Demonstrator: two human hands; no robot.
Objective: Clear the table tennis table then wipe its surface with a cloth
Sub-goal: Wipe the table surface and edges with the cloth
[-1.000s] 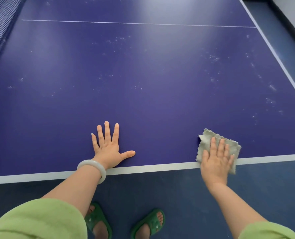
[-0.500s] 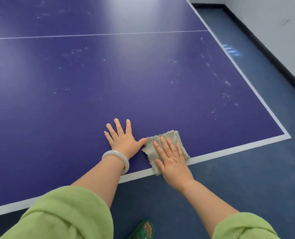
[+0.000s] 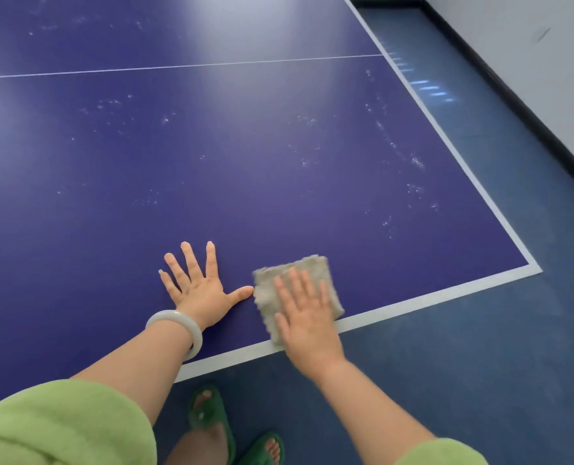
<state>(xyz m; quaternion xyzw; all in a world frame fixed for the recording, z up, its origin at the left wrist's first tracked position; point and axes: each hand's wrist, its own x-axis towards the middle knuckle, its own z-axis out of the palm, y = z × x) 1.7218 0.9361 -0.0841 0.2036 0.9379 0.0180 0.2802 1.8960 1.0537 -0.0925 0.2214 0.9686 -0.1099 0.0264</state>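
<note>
Table tennis table (image 3: 211, 182), dark blue, fills most of the head view; we look down at its near right corner. A white border line (image 3: 413, 305) runs along the near and right edges, and a thin white centre line (image 3: 178, 66) crosses the far part of the top. We note pale specks (image 3: 305, 162) scattered over the surface, thickest toward the right edge.

The cloth (image 3: 265, 297), a folded grey-beige square, lies on the table just inside the near border, near the right corner. The right hand (image 3: 307, 325) lies flat on top of it, fingers straight and held close together, palm reaching over the border line; the hand is slightly blurred.

The left hand (image 3: 200, 290) rests palm down on the bare top just left of the cloth, fingers straight and spread wide. Its thumb points right toward the cloth's left edge; we cannot tell whether the two touch. A pale bangle (image 3: 178, 322) circles the left wrist.

Green sleeves (image 3: 60, 424) cover both upper arms at the near edge. Below the table we see green slippers (image 3: 208, 411) on a blue floor (image 3: 480, 364). A light wall (image 3: 530, 45) with a dark skirting (image 3: 514, 105) stands at far right.
</note>
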